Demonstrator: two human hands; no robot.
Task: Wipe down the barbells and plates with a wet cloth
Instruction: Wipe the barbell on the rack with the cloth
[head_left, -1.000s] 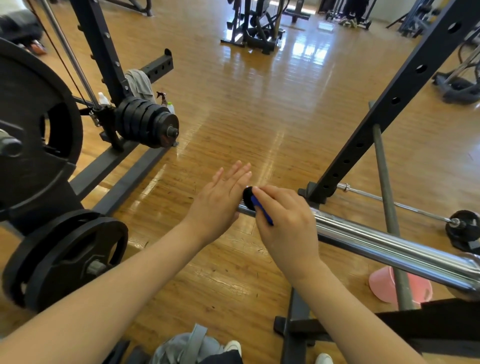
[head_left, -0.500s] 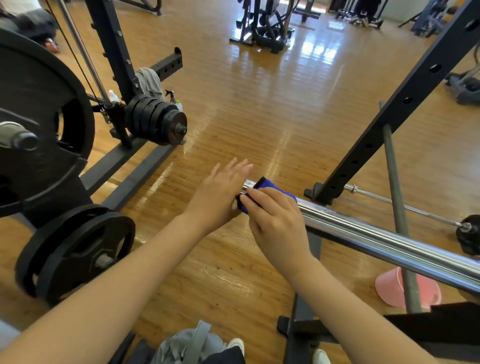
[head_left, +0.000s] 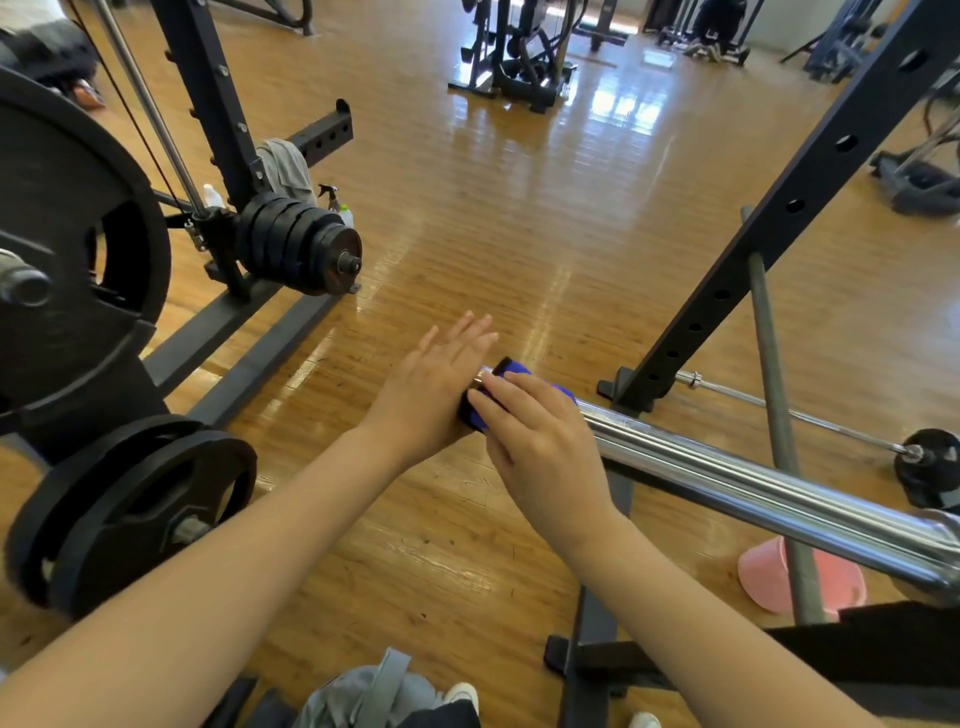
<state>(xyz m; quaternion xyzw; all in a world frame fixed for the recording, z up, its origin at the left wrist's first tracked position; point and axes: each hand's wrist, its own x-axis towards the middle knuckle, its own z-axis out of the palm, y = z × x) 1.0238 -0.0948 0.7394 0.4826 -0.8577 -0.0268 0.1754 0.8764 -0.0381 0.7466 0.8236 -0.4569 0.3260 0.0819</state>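
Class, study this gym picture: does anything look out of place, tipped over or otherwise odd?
Yes: a pink bucket lies tipped on its side on the wooden floor, beneath the chrome barbell at lower right. No spilled water is visible. Nothing else stands out.

Both forearms (head_left: 270, 545) are bare, without sleeves. The left hand (head_left: 431, 395) and right hand (head_left: 540, 441) wear nothing.

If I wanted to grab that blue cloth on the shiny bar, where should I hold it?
Probably from above, the way the right hand lies over it now. The blue cloth is draped over the tip of the chrome barbell sleeve, which is round and lies nearly level, so fingers curling down both sides would pinch cloth against bar. The left hand with straight fingers is at the bar's end.
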